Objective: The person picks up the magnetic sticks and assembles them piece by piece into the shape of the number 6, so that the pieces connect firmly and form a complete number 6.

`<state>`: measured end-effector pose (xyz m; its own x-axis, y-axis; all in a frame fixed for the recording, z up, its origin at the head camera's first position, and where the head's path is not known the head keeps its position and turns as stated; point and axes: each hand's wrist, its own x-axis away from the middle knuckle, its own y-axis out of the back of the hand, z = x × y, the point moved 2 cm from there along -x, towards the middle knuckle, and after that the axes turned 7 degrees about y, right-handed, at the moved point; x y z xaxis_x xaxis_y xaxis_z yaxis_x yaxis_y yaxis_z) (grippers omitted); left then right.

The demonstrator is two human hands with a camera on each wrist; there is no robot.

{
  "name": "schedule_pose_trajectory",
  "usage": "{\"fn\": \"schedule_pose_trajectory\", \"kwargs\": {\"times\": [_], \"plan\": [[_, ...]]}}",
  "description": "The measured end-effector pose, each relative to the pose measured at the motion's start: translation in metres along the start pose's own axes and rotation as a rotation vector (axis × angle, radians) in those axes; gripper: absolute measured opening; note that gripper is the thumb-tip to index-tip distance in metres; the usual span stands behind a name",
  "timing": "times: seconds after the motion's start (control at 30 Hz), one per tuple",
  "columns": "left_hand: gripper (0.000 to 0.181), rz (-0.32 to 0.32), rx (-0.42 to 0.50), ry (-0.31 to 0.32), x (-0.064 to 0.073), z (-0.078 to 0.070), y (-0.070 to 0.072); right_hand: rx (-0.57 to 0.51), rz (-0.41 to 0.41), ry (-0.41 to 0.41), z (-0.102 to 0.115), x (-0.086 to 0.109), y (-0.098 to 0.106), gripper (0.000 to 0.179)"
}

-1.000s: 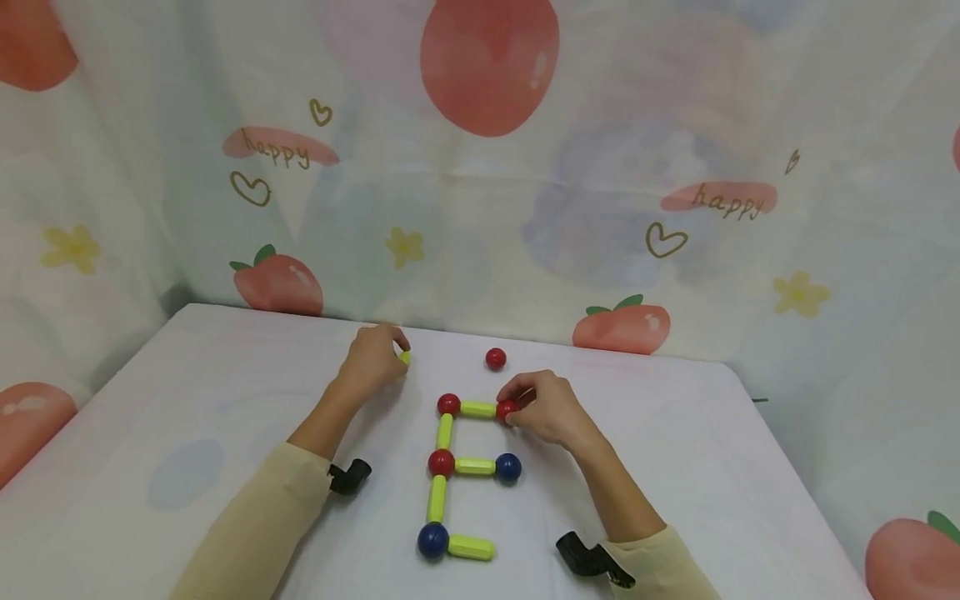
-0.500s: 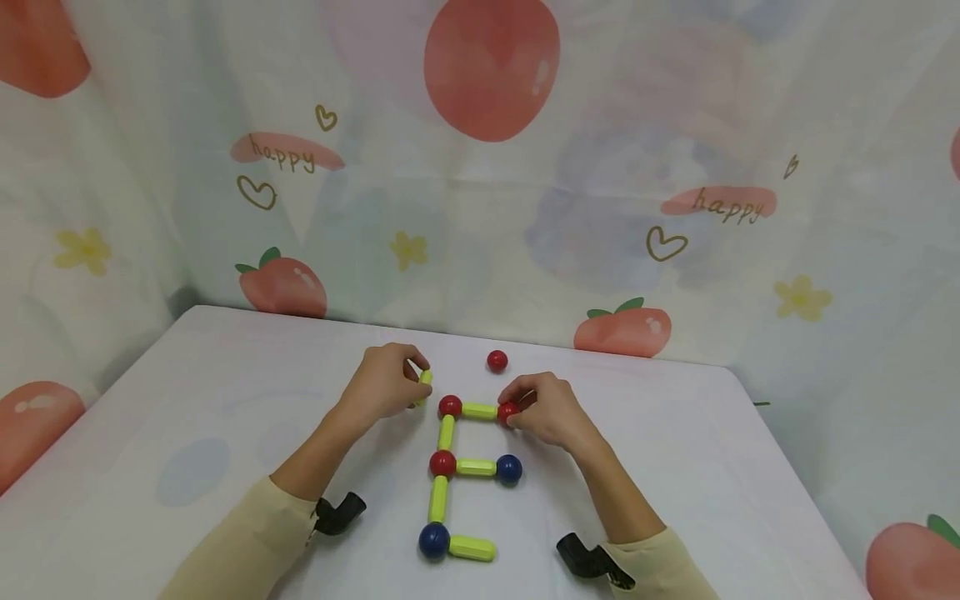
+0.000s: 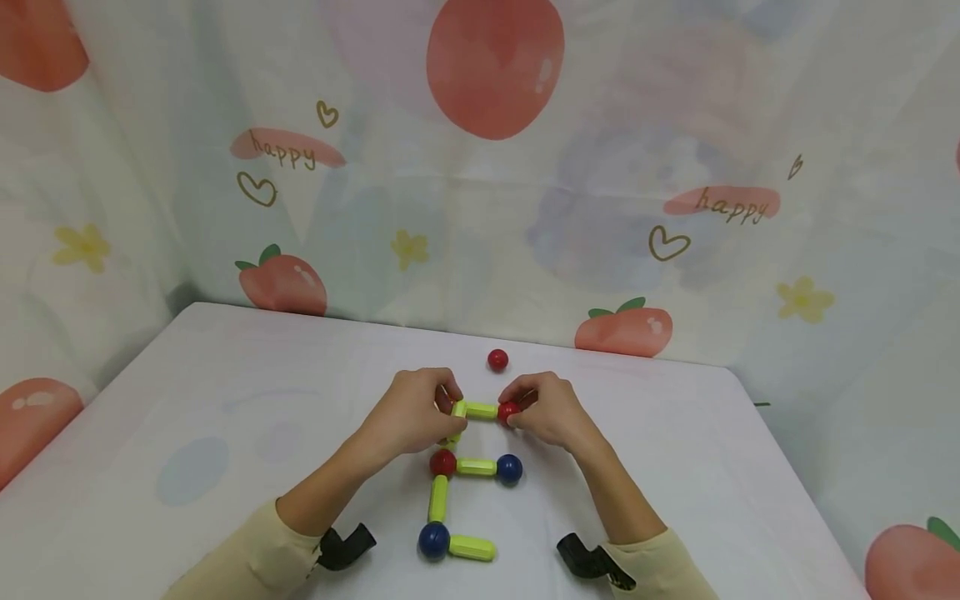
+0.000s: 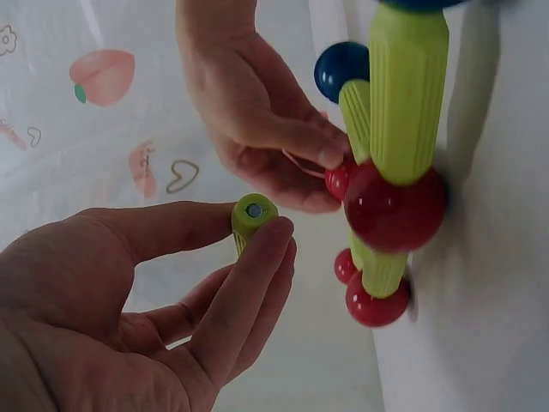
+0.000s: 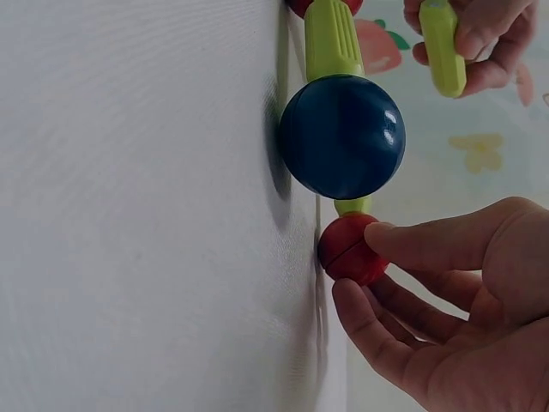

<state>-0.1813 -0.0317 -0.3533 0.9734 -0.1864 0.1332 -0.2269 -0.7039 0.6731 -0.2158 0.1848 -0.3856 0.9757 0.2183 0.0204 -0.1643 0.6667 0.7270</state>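
My left hand [image 3: 416, 408] pinches a yellow-green magnetic stick [image 5: 443, 47] between thumb and fingers, held up off the table; its metal end shows in the left wrist view. With thumb and fingertips, my right hand [image 3: 547, 408] grips a red ball [image 5: 347, 249] at the right end of the top stick [image 3: 481, 411]. Below lie a middle red ball [image 3: 442, 463], a stick [image 3: 476, 467] with a blue ball [image 3: 509, 469], and a lower blue ball [image 3: 433, 541] with a stick [image 3: 472, 548] pointing right. In the head view, my left hand mostly hides the upper-left red ball [image 4: 377, 300].
A loose red ball [image 3: 497, 360] sits near the back of the white table [image 3: 645, 450]. Behind it hangs a printed cloth [image 3: 480, 217]. Black wrist cameras [image 3: 592, 558] stick out from both sleeves.
My left hand has come right and nearer, carrying the stick from the back left to over the upper-left corner of the frame. My right hand stays on the red ball.
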Motion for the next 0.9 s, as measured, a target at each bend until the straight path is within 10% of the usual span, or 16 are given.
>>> {"fn": "schedule_pose_trajectory", "kwargs": {"times": [0.9], "plan": [[0.023, 0.312, 0.150, -0.021, 0.024, -0.010, -0.061, 0.003, -0.001, 0.016, 0.000, 0.000, 0.001, 0.019]]}}
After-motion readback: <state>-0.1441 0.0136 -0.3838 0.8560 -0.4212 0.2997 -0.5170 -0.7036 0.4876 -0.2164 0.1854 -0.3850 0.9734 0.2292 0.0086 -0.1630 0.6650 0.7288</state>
